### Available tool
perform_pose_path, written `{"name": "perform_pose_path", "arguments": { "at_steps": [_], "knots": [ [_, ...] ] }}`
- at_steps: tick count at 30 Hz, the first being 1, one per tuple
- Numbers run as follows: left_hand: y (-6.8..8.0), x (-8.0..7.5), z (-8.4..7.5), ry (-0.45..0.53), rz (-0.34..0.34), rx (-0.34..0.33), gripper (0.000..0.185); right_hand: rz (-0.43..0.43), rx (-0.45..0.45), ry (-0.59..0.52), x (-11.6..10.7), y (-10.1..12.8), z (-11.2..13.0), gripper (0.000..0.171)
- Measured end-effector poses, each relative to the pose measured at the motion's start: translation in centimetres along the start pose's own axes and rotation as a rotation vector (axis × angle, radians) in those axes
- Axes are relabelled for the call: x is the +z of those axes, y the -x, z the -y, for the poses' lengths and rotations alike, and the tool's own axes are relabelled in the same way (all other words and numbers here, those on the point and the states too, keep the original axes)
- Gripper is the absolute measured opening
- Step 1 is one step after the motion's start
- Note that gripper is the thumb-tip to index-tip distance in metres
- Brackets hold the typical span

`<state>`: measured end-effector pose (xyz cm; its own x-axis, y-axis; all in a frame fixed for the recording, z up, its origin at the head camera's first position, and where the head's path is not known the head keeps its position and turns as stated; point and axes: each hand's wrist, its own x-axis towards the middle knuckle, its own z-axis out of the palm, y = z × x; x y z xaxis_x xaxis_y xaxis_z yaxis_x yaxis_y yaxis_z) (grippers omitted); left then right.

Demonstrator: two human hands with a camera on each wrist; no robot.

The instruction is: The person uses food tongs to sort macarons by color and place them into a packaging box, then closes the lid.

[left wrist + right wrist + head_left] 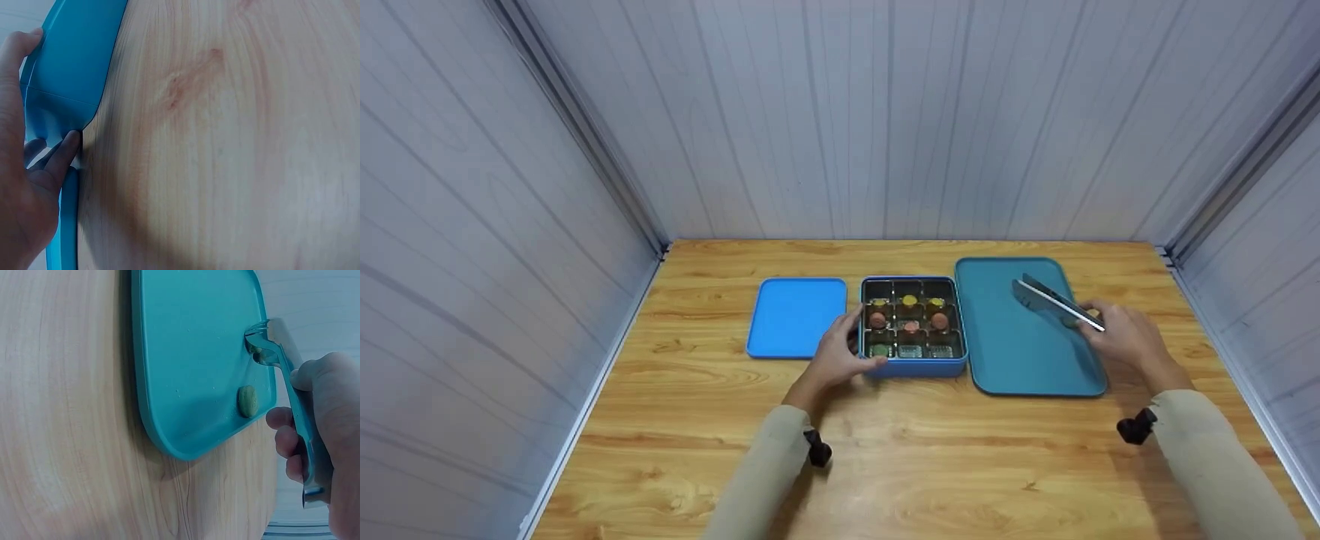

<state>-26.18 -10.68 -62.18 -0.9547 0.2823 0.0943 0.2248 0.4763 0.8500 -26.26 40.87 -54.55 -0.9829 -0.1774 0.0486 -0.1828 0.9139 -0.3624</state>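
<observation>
Steel tongs [1057,303] gripped in right hand [1125,337]; left hand [836,358] seemingly grips blue box [913,366].

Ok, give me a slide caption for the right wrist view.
Right hand grips metal tongs over a teal tray holding one small green piece.
</observation>
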Motion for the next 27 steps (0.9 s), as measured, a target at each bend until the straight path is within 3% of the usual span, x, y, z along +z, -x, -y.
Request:
{"name": "perform_pose_path", "arguments": {
  "at_steps": [4, 9, 11, 16, 23, 27],
  "knots": [
    [-0.2, 0.1, 0.4, -0.018, -0.012, 0.000, 0.122, 0.026, 0.029, -0.017, -0.4, 0.0, 0.1, 0.037],
    [0.0, -0.2, -0.8, 0.021, 0.014, -0.018, 0.119, 0.037, 0.033, -0.024, -0.8, 0.0, 0.3, 0.035],
    [0.2, -0.3, -1.0, 0.029, 0.019, -0.019, 0.119, 0.042, 0.024, -0.025, -1.0, -0.1, 0.5, 0.035],
    [-0.1, 0.1, 0.3, -0.040, -0.017, 0.026, 0.116, 0.047, -0.006, -0.025, -1.4, -0.1, 1.0, 0.036],
    [0.2, -0.1, -0.2, 0.029, 0.016, 0.019, 0.121, 0.021, -0.050, -0.003, -2.0, -0.2, 1.8, 0.037],
    [0.2, -0.1, 0.0, 0.006, 0.003, 0.027, 0.123, 0.014, -0.073, 0.017, -2.3, -0.1, 2.5, 0.038]
  ]
}}
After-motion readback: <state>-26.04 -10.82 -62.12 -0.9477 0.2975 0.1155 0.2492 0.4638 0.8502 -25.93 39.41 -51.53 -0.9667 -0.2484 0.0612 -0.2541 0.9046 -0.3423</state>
